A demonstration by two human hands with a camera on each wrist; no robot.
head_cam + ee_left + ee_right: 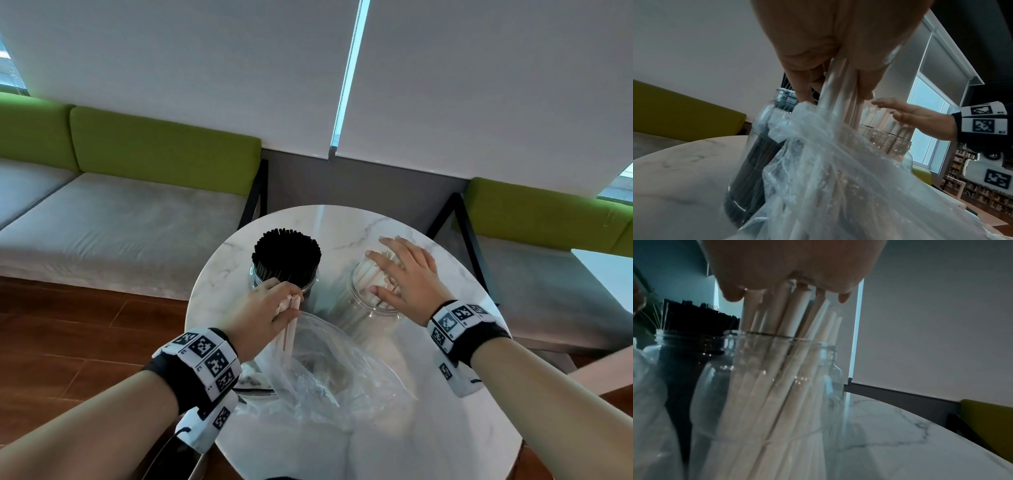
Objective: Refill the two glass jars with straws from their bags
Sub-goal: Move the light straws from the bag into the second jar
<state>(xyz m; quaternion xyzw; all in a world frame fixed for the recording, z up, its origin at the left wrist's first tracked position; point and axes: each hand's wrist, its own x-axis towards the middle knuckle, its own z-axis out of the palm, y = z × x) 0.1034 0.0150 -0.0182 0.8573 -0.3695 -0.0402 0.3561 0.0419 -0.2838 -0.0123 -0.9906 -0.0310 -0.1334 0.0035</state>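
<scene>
On the round marble table [428, 394] stand two glass jars. The left jar [260, 278] [756, 159] is packed with black straws [287, 251]. The right jar [368, 308] [764, 386] holds pale paper straws [789, 316]. My right hand [402, 274] [787, 264] lies flat with straight fingers on the tops of those pale straws. My left hand [270, 313] [828, 53] grips a bunch of pale straws [287, 334] [844, 104], their lower ends inside a clear plastic bag [329, 370] [849, 178] in front of the jars.
A bench seat with grey cushions [120, 226] and green backs [164, 144] runs behind the table. White roller blinds [479, 85] cover the window. Brown wooden floor [68, 339] lies to the left. Another table corner [606, 270] shows at far right.
</scene>
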